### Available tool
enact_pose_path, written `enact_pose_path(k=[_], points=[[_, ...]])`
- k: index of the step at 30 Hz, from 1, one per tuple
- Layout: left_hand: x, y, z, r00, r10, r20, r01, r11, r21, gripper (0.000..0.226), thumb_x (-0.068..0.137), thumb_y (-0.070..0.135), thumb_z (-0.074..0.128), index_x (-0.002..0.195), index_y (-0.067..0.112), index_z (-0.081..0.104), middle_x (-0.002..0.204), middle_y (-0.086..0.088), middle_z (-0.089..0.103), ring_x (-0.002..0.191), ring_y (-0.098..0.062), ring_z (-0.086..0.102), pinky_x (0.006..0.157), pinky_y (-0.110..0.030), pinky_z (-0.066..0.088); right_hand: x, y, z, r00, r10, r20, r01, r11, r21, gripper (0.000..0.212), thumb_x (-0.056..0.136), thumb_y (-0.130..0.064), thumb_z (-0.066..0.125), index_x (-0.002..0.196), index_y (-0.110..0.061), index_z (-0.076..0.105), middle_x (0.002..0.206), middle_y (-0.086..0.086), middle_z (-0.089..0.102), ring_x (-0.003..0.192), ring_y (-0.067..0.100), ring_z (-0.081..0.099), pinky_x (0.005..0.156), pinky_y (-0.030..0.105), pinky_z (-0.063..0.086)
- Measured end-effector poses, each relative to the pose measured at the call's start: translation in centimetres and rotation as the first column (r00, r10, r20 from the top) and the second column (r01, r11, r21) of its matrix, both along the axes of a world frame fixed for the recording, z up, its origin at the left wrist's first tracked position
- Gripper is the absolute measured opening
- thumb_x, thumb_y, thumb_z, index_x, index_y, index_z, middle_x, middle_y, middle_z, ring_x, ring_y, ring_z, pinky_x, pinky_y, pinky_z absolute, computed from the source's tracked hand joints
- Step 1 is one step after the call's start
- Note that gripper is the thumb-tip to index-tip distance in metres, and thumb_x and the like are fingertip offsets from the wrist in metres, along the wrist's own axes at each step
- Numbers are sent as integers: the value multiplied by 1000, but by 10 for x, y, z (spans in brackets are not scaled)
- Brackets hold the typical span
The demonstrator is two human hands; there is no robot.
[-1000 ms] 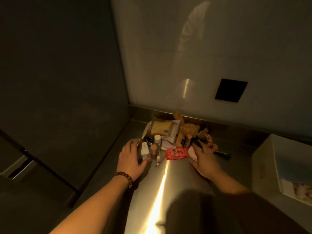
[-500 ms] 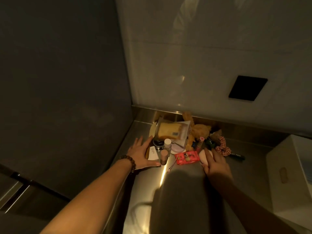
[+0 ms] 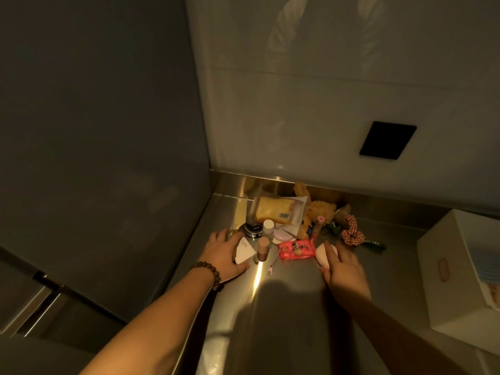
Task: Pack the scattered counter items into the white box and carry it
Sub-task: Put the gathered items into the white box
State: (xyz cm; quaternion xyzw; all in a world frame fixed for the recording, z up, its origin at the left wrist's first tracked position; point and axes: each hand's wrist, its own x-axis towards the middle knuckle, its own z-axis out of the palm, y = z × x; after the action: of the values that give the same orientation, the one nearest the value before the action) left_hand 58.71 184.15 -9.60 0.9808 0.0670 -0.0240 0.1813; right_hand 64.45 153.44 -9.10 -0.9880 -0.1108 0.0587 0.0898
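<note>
Counted on the steel surface (image 3: 284, 307):
- 2 hands: left hand (image 3: 221, 255), right hand (image 3: 343, 269)
- 1 white box (image 3: 454, 280), far right
- 1 small white carton (image 3: 244, 251)
- 1 pink oval case (image 3: 323, 255)
- 1 red snack packet (image 3: 297, 249)
- 1 bagged bread slice (image 3: 276, 209)
- 1 black round tin (image 3: 253, 229)
- 2 upright small bottles: white-capped bottle (image 3: 268, 228), tan-capped bottle (image 3: 263, 249)
- 1 round pink compact (image 3: 281, 235)
- 1 plush toy (image 3: 319, 209)
- 1 checked scrunchie (image 3: 351, 234)
- 1 pink-capped tube (image 3: 318, 226)
- 1 small metal tool (image 3: 272, 267)
- 1 bead bracelet (image 3: 209, 273), on the left wrist

The dark pieces behind the scrunchie cannot be counted.
</note>
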Motion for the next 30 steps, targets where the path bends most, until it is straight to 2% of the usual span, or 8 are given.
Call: enact_pose_path(k=[3, 7, 11, 18, 23, 30], points=[[-8, -3, 2, 999, 39, 21, -39, 999, 15, 88, 55, 73, 54, 130, 31, 34, 131, -1, 40, 117, -21, 31, 98, -36, 37, -9, 1, 3, 1000, 8, 0, -8, 1000, -4, 66, 95, -41, 43, 152, -28, 12, 155, 6, 23, 136, 27, 26, 109, 37, 27], [-24, -9, 4, 996, 74, 44, -74, 997, 3, 79, 55, 71, 59, 120, 30, 39, 122, 1, 40, 111, -18, 32, 94, -32, 39, -22, 3, 7, 1000, 18, -5, -18, 1000, 17, 67, 93, -40, 48, 151, -27, 16, 151, 4, 29, 132, 24, 30, 107, 34, 29], [-40, -17, 5, 996, 64, 56, -65, 998, 12, 78, 58, 68, 60, 121, 27, 39, 123, -1, 37, 110, -21, 33, 95, -34, 39, -36, 4, 8, 999, 51, -6, -51, 998, 46, 66, 92, -39, 51, 149, -26, 23, 149, 3, 32, 129, 24, 32, 106, 34, 31], [-71, -22, 3, 993, 60, 99, -53, 996, -77, 77, 59, 66, 63, 121, 23, 42, 125, -2, 33, 115, -20, 34, 100, -34, 38, -65, 4, 9, 997, 82, 5, -82, 991, 108, 63, 92, -42, 52, 148, -29, 27, 148, 0, 34, 127, 23, 36, 105, 33, 32], [-83, -23, 15, 977, 142, 162, -105, 971, -217, 76, 61, 54, 72, 122, 21, 41, 127, -1, 32, 114, -16, 39, 97, -33, 45, -69, 4, 23, 992, 97, 79, -109, 978, 178, 64, 91, -40, 55, 148, -29, 28, 146, -1, 37, 124, 22, 39, 104, 33, 34], [-107, -46, 24, 974, 208, 91, -186, 961, -204, 78, 63, 48, 77, 126, 21, 39, 133, -1, 30, 120, -17, 39, 101, -34, 43, -66, -14, 46, 976, 159, 150, -196, 941, 275, 64, 90, -36, 59, 147, -29, 30, 146, -2, 37, 126, 21, 36, 104, 36, 36]])
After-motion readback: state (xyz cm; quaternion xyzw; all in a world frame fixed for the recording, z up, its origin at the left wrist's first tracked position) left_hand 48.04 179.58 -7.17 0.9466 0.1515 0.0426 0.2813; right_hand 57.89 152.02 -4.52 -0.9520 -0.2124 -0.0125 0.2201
